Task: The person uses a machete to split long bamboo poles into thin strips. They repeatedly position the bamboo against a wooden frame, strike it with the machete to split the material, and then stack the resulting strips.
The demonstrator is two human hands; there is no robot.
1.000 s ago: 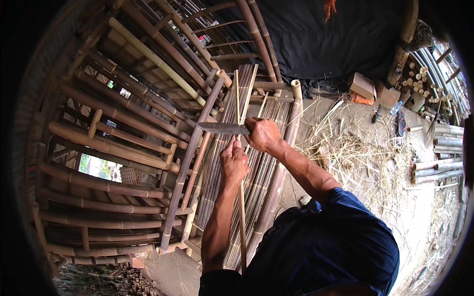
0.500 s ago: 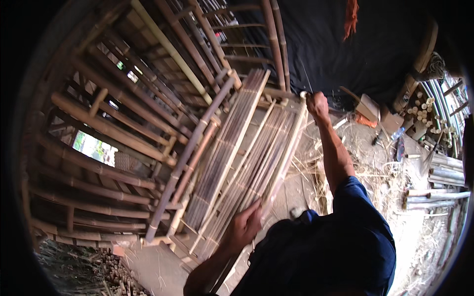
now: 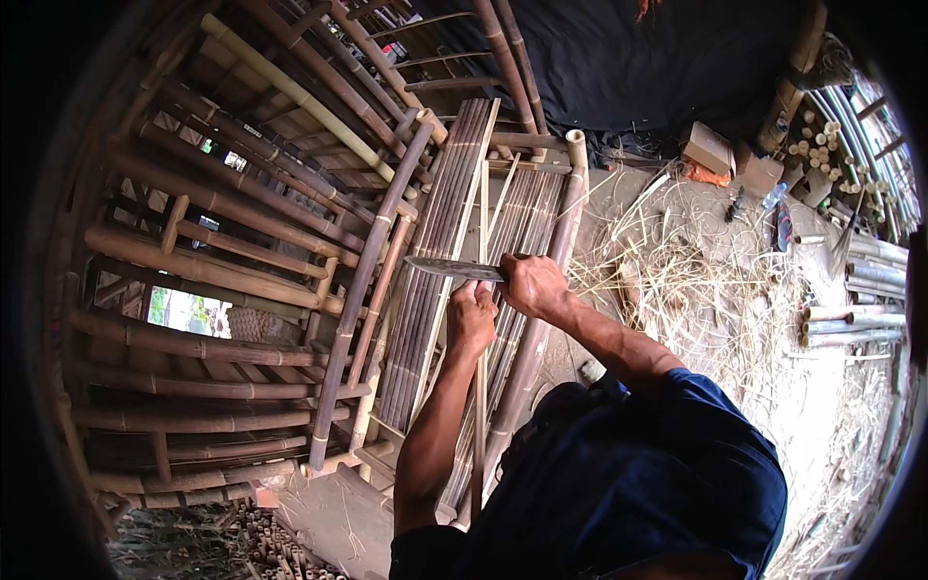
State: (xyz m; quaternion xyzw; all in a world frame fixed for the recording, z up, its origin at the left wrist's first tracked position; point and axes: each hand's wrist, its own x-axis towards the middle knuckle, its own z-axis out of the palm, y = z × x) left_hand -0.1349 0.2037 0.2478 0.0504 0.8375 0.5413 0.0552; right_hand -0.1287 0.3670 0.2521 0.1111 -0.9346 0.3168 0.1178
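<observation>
My right hand [image 3: 534,286] is closed around the handle of a long knife [image 3: 452,269], its dark blade pointing left. Just below the blade, my left hand [image 3: 471,315] grips a long, thin bamboo strip [image 3: 479,416]. That strip runs lengthwise over a bamboo bench [image 3: 512,411], from near its far end down toward my body. Two panels of dark bamboo slats [image 3: 443,232] make up the bench top, with a gap between them. A thick bamboo pole [image 3: 572,184] edges its right side. The knife handle is mostly hidden in my fist.
Bamboo frames with many rails [image 3: 232,280] stand close on the left. Pale shavings [image 3: 657,251] litter the floor at right. Cut poles [image 3: 851,329] lie at the far right, near a cardboard box [image 3: 709,147]. A black sheet [image 3: 619,72] hangs at the back.
My right hand has come back from the bench's far right corner to its middle. My left hand has moved farther from my body, and both hands are now close together. The knife blade now shows clearly.
</observation>
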